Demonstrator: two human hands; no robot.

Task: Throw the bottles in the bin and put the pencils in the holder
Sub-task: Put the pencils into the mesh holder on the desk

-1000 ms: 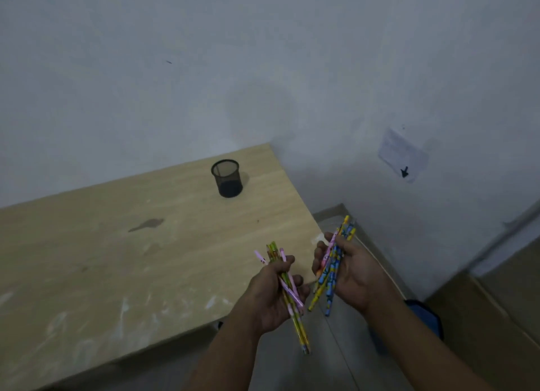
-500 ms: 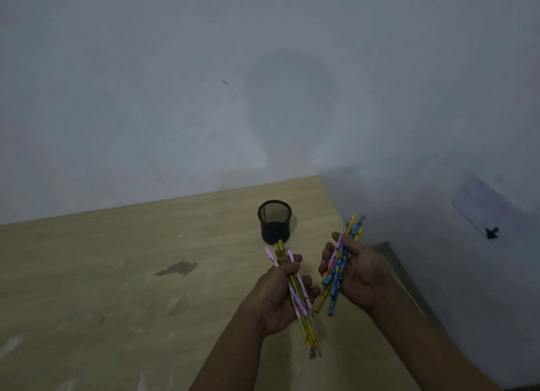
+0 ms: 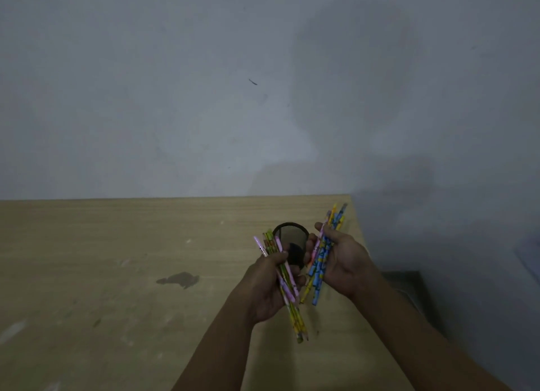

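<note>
A black mesh pencil holder (image 3: 290, 234) stands on the wooden table (image 3: 117, 259), near its far right corner. My left hand (image 3: 267, 285) grips a bundle of yellow, green and pink pencils (image 3: 287, 288), just in front of the holder. My right hand (image 3: 343, 262) grips a second bundle of blue, yellow and pink pencils (image 3: 324, 253), right of the holder. Both hands hide the holder's lower part. No bottle or bin is in view.
A grey wall (image 3: 263, 84) rises directly behind the table. The table's right edge (image 3: 361, 233) runs just past my right hand, with dark floor (image 3: 409, 282) beyond it. A dark stain (image 3: 179, 279) marks the tabletop to the left of my hands.
The view has swung toward the table, and both hands with their pencil bundles have moved forward until they sit right at the holder.
</note>
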